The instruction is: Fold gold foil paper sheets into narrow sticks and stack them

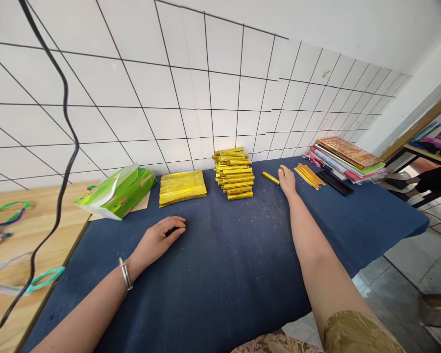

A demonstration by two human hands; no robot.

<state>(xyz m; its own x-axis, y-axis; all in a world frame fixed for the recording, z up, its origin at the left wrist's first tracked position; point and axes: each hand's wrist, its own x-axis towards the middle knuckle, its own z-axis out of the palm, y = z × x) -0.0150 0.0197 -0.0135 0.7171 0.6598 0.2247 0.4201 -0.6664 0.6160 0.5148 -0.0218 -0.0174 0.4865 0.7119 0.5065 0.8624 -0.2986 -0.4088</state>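
My left hand rests low over the dark blue cloth with curved fingers, the thumb a little apart and nothing visible between them. Farther off, my right hand is down on the cloth with its fingers bunched; whether it holds anything is hidden. Beside its thumb side lies a thin gold foil roll. To that hand's right are several flat orange-gold strips. A stack of gold foil rolls stands near the wall, between the hands. Left of it lies a flat pile of gold foil sheets.
A green tissue pack sits at the left. A black flat bar and a pile of books and papers lie at the right. A black cable hangs at the left, over a wooden table. Tiled wall bounds the back.
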